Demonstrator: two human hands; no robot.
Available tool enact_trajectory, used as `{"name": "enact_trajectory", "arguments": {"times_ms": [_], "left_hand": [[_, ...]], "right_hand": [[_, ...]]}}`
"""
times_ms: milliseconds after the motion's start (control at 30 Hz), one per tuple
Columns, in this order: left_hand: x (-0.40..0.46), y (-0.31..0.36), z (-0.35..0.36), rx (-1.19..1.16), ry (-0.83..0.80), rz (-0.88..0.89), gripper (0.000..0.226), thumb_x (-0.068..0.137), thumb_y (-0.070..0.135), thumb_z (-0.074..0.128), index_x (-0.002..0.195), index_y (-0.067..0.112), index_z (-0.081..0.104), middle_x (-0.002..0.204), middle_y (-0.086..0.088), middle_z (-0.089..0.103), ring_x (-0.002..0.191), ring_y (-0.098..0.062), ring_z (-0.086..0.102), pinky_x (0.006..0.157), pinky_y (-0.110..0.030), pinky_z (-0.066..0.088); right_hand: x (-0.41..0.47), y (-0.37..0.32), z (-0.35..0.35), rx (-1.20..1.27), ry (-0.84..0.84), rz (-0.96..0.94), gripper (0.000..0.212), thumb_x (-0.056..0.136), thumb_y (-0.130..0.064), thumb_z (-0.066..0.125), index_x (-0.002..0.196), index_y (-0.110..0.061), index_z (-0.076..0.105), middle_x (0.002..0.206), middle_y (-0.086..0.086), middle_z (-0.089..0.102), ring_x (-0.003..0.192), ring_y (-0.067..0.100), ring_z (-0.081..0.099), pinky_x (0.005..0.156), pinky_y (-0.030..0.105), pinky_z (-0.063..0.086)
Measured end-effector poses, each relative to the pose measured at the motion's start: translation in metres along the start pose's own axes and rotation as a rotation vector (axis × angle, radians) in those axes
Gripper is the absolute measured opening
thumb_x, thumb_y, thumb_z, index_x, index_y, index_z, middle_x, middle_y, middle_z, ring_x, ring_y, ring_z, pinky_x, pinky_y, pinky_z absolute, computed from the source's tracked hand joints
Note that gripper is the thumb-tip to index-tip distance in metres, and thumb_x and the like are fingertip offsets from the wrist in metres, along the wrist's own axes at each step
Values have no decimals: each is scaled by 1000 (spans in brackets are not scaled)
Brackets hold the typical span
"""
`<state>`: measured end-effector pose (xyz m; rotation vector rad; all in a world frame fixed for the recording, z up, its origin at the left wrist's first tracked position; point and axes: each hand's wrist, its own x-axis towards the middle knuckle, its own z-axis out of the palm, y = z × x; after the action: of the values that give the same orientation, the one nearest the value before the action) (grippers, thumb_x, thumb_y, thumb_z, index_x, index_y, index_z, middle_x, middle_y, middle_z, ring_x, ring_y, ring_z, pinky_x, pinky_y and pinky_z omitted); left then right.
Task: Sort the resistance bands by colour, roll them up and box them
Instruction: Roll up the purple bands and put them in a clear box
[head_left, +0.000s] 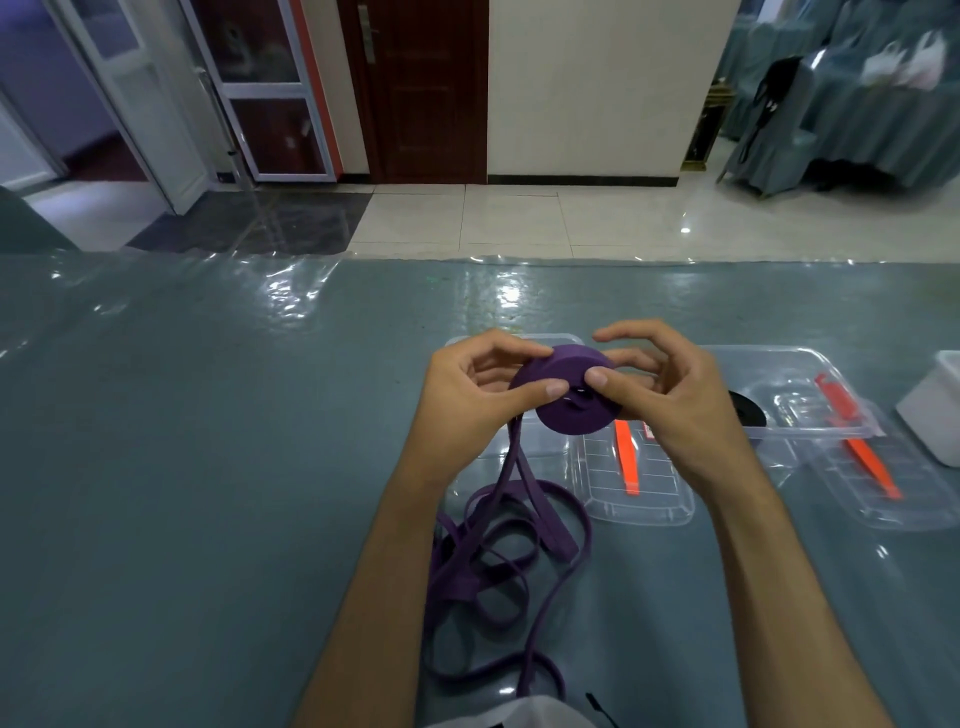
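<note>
— Where is the purple band?

— Part of it is wound into a thick purple roll (566, 395), held above the table (208, 441) between both hands. The flat face of the roll tilts toward the camera and slightly down, so its axis runs from the viewer away and upward.

— And the grip?

— The left hand (470, 387) curls round the roll's left side, thumb pressed on the near face. The right hand (670, 384) pinches the right side, thumb on the near face, fingers behind; its index finger is lifted off above the roll.

— The rest of the band?

— The loose tail (498, 561) hangs from the roll's lower left edge and lies in tangled loops on the table between the forearms, running mostly toward the viewer.

— What can't you make out?

— The roll's far face and the fingertips behind it are hidden. A clear box (519, 457) behind the hands is mostly covered. To the right sit a clear lid (634, 493) with an orange strip (626, 457), and another clear box (810, 384) holding something black (748, 410), half hidden by the right wrist. A white container (935, 410) is cut off at the right edge.
</note>
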<state>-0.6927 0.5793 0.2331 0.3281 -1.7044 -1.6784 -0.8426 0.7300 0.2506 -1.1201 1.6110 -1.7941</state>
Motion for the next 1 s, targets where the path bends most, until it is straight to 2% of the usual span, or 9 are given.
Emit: {"name": "enact_trajectory", "arguments": {"times_ms": [100,233,367,433,533,633,733,833,1000], "left_hand": [[0,-2,8,-106,7,25,32,80,-3,88,105,16,82,109,-10,81,103,-25,78,89,-29,61],[5,-1,3,-58,-23,22,36,84,-4,82,117,12,79,111,-12,78,104,-21,76,91,-28,60],[4,3,1,-50,108,48,38,78,0,89,111,18,80,101,0,81,96,-15,78,88,-24,60],[4,4,6,-44,140,91,31,78,1,90,102,17,79,100,-2,81,95,-18,78,87,-25,61],[8,8,4,-60,52,123,24,83,-1,85,104,12,81,106,-7,81,101,-24,78,91,-29,61],[14,17,-6,-56,-63,99,34,83,8,84,115,16,80,111,-6,80,105,-24,77,95,-29,60],[22,23,-9,23,-40,141,36,84,9,88,116,23,80,111,-3,81,106,-23,77,94,-34,62],[30,28,-3,62,-21,186,31,84,12,88,111,24,80,109,0,81,104,-22,78,93,-36,62],[44,40,-1,22,-47,171,39,90,8,82,125,25,77,117,0,80,108,-19,77,92,-25,60]], "right_hand": [[0,0,4,82,85,-47,24,79,-26,85,101,-26,77,101,4,79,85,24,78,71,37,66],[0,2,9,177,194,-92,16,80,-19,84,94,-25,79,97,5,81,85,21,79,71,30,63],[3,1,7,108,69,-41,28,77,-19,89,89,-14,64,104,12,80,96,29,79,78,32,63],[5,-2,7,70,41,-20,31,77,-17,89,92,-14,61,102,11,80,92,29,79,74,32,63],[7,-7,9,95,125,-78,32,81,-16,87,106,-28,72,98,5,80,87,21,78,71,32,63],[8,-12,13,150,171,-125,29,81,-16,85,107,-26,76,102,3,80,92,21,78,74,30,63],[13,-16,12,144,113,-83,27,81,-17,84,104,-18,70,105,2,79,95,23,79,75,29,63],[21,-26,9,123,137,-102,30,77,-19,86,100,-23,67,103,0,78,94,23,79,72,30,63],[34,-32,23,183,250,-216,29,83,-18,84,109,-23,73,109,4,77,97,26,78,75,32,64]]}}
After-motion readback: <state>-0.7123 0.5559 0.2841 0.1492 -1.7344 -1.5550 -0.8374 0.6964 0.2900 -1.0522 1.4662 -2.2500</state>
